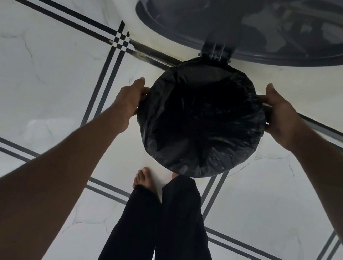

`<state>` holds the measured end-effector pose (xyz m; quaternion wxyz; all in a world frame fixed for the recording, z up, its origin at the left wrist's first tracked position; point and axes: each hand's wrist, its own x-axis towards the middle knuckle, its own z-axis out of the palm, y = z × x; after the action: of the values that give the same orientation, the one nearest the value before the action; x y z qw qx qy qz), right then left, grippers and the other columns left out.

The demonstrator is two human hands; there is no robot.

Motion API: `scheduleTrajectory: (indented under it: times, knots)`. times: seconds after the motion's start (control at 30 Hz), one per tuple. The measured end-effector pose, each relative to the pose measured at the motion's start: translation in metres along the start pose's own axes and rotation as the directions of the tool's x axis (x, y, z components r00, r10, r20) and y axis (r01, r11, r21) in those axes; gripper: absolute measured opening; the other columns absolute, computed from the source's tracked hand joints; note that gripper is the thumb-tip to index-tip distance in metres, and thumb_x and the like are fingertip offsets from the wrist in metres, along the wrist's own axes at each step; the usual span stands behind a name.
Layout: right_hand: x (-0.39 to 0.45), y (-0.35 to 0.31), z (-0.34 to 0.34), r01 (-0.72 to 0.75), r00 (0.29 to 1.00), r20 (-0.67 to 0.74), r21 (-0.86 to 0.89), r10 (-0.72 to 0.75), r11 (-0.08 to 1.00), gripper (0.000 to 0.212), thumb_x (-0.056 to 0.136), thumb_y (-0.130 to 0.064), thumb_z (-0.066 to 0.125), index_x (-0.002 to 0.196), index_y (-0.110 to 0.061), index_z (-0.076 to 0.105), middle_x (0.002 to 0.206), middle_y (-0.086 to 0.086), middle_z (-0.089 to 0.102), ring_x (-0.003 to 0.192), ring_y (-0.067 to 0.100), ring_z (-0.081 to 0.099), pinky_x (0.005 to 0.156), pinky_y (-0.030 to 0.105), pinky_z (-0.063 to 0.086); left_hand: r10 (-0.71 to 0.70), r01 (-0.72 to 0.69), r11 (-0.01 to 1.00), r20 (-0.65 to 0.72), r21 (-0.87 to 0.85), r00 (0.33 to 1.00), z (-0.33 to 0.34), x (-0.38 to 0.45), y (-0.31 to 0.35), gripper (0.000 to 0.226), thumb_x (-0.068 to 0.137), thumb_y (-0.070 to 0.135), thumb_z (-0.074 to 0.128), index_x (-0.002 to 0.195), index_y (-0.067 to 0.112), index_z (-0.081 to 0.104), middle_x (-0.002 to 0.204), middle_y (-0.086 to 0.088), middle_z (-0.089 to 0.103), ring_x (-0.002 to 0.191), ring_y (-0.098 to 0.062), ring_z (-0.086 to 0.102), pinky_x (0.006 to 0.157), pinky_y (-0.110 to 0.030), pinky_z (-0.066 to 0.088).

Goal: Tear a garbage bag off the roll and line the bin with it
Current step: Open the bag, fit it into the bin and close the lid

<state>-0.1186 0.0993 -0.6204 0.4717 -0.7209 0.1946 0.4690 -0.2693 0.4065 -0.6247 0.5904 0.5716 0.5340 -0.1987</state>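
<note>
Black garbage bag (200, 120) sits draped over the bin's rim, lid (257, 21) raised behind; left hand (130, 98) and right hand (281, 116) each grip its edge at opposite sides, fingers curled, apparently pinching plastic.

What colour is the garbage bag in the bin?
Black. The garbage bag is glossy and wrinkled, best seen in the head view, stretched over the bin between the left hand and right hand.

Dim, flat light around me; my wide lens bends the floor lines (114, 61), lid (256, 23) blurred at the top
</note>
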Motion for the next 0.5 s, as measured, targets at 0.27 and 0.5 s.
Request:
scheduleTrajectory:
  times: [0.27,0.5]
  knots:
    - [-0.032,-0.007,0.006,0.216,0.887,-0.413,-0.023,-0.206,0.976,0.041,0.100,-0.056,0.033,0.112,-0.026,0.059,0.107,0.000,0.061,0.102,0.016,0.059,0.098,0.039,0.048,0.196,-0.237,0.962,-0.256,-0.139,0.947,0.000,-0.030,0.008,0.018,0.089,0.038,0.046,0.090,0.025,0.058,0.088,0.005,0.056,0.085,-0.015,0.050,0.078,-0.030,0.040]
    - [-0.109,-0.069,0.008,0.370,0.870,-0.422,0.215,-0.256,0.904,0.035,0.099,-0.060,0.034,0.116,-0.041,0.059,0.119,-0.003,0.061,0.109,0.018,0.065,0.085,0.030,0.055,0.522,-0.571,0.807,-0.267,-0.153,0.810,-0.007,-0.106,0.067,0.027,0.094,0.041,0.046,0.115,0.031,0.060,0.111,-0.003,0.064,0.097,-0.021,0.061,0.088,-0.033,0.051]
